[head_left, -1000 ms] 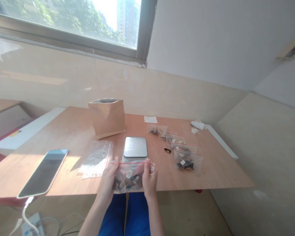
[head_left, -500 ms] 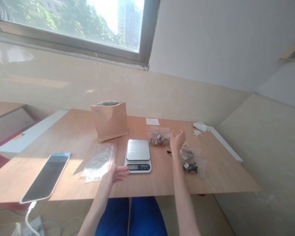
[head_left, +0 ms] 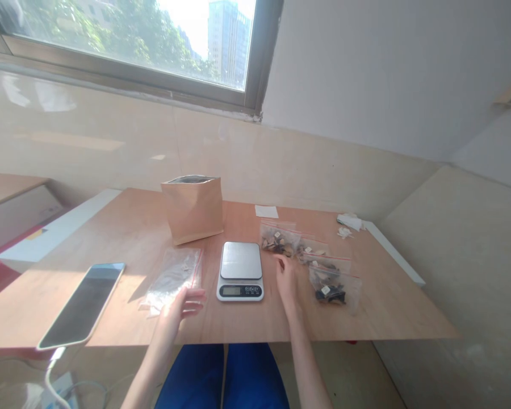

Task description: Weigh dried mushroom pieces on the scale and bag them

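Note:
My left hand [head_left: 184, 305] is open, fingers stretched to the right, at the near right edge of a stack of clear zip bags [head_left: 175, 275]. Between my hands stands a kitchen scale [head_left: 241, 261] with a bare steel plate and a small display. Just right of the scale, my right hand [head_left: 286, 278] is closed, fingers bent together; what they hold, if anything, cannot be made out. Beyond it lies a zip bag of dark and tan pieces [head_left: 277, 243]. To its right are more filled zip bags [head_left: 330, 289], overlapping, with small white squares inside.
An open brown paper pouch [head_left: 193, 210] stands behind the empty bags. A phone [head_left: 85, 304] with a white cable lies at left. White paper [head_left: 266, 211] lies near the wall, and crumpled white scraps [head_left: 350, 221] at the back right.
My right hand has come down and left from above the filled bags to beside the scale, its fingers closing. My left hand has drawn left, away from the scale's display.

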